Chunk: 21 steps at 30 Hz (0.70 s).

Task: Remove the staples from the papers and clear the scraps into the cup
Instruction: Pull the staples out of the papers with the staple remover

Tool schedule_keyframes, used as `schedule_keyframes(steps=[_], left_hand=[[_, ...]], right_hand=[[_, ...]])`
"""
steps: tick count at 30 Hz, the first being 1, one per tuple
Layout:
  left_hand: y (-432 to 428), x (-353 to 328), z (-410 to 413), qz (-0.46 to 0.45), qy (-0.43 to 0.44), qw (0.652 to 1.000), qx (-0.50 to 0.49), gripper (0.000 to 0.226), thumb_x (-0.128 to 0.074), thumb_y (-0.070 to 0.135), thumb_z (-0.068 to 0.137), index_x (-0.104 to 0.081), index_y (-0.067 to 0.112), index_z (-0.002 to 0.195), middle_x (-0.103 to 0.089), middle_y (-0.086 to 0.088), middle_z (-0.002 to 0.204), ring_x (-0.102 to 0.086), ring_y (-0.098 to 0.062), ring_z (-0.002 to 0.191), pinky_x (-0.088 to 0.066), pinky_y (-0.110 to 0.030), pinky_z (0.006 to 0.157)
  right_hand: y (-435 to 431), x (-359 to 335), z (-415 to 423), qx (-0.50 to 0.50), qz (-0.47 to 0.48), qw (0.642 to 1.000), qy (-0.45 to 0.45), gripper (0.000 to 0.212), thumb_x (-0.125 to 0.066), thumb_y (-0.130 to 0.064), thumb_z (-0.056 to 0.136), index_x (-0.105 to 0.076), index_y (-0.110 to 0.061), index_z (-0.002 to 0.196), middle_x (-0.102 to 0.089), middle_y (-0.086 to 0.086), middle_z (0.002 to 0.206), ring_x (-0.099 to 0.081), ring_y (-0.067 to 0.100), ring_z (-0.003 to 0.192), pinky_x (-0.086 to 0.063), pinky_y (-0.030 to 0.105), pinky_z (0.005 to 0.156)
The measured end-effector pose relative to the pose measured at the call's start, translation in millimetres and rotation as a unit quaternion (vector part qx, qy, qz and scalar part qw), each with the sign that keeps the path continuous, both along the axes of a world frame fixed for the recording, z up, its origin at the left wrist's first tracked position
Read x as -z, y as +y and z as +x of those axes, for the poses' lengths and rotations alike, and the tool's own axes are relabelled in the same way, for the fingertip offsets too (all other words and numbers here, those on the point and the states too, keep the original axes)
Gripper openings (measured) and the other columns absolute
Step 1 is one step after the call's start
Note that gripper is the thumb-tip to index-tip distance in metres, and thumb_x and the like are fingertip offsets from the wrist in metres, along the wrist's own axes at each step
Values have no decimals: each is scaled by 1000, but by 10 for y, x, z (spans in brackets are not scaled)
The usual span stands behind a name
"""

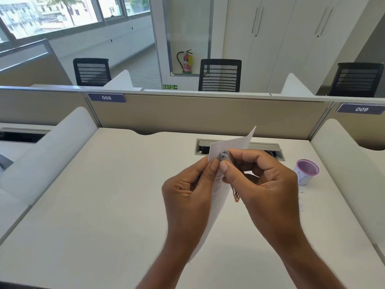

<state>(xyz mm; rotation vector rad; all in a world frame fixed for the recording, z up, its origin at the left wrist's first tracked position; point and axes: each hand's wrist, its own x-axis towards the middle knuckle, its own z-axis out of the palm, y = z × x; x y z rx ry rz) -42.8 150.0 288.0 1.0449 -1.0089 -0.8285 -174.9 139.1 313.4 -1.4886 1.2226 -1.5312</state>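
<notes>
White surface (104, 195) was boxed in: beige partition (208, 113) along the far edge, and a rounded white divider on the left side (52, 147) and one on the right (343, 163). The near edge was out of frame. There was wide bare room on the left half of the surface and in front of the arms. A cable slot (268, 146) was sunk in near the far edge, partly hidden behind the papers.

The cup (306, 172), purple inside and leaning a bit, stood on the right, near the right divider and well apart from the hands. A few white scraps (301, 200) lay on the surface just in front of it.

Left hand (187, 190): fingers curled, grip pinching the papers (231, 147) near their top, thumb on the near face. Right hand (262, 180): thumb and fingers pinching a small metal tool (224, 156), its tip against the papers right next to the left thumb. An orange-and-black bit showed under the right hand; could not tell what it was.

The papers were held up off the surface above its middle, between the hands, almost edge-on to the camera. Their long axis ran from low near the left wrist up and away, with the top corner pointing up toward the partition. The lower end was partly hidden behind the left forearm.
</notes>
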Motion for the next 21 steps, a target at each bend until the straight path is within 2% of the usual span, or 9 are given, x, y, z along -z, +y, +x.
schedule_keyframes(steps=[2, 4, 8, 12, 16, 18, 21], left_hand=[[5, 20, 2, -9, -19, 1000, -20, 29, -72, 28, 100, -84, 20, 125, -87, 10, 102, -79, -13, 87, -57, -20, 70], [9, 44, 6, -17, -38, 998, -38, 28, -73, 26, 101, -83, 20, 126, -87, 10, 103, -80, -17, 86, -57, -22, 68], [39, 47, -9, -32, -58, 996, -57, 29, -72, 26, 101, -83, 19, 127, -86, 12, 103, -80, -17, 86, -57, -20, 67], [45, 48, 8, -34, -68, 995, -62, 33, -72, 30, 100, -82, 19, 129, -86, 14, 106, -80, -20, 89, -60, -24, 69], [39, 66, 28, -41, -82, 994, -66, 32, -73, 28, 101, -81, 19, 130, -86, 14, 109, -81, -22, 92, -63, -32, 70], [46, 61, 21, -47, -90, 992, -70, 31, -73, 28, 101, -81, 18, 130, -86, 14, 108, -81, -20, 91, -63, -32, 68], [57, 46, 28, -62, -105, 989, -82, 29, -73, 26, 102, -82, 17, 128, -86, 15, 104, -80, -14, 85, -62, -27, 65]], right_hand=[[10, -9, -4, 2, 0, 1000, 7, 19, -83, -28, 91, -81, -30, 109, -81, -6, 103, -77, 27, 93, -67, 37, 71], [19, -19, -2, 3, 4, 1000, 13, 19, -81, -33, 91, -80, -33, 109, -81, -9, 104, -77, 25, 94, -68, 37, 72], [17, -19, 12, 3, 11, 1000, -4, 20, -82, -26, 92, -81, -28, 112, -81, -7, 104, -76, 24, 95, -68, 40, 78], [28, -43, 8, -2, 6, 1000, 2, 20, -83, -25, 92, -81, -28, 111, -81, -5, 103, -77, 26, 91, -60, 25, 66], [28, -55, 1, -4, 3, 1000, 11, 19, -83, -26, 92, -81, -29, 111, -81, -5, 104, -76, 27, 91, -56, 20, 64], [30, -61, 2, -11, 12, 1000, -6, 21, -83, -28, 91, -82, -26, 111, -82, -4, 102, -78, 27, 90, -61, 25, 67], [25, -98, 8, -36, 41, 997, -51, 24, -81, -30, 86, -82, -22, 109, -83, 0, 95, -79, 27, 84, -69, 43, 73]])
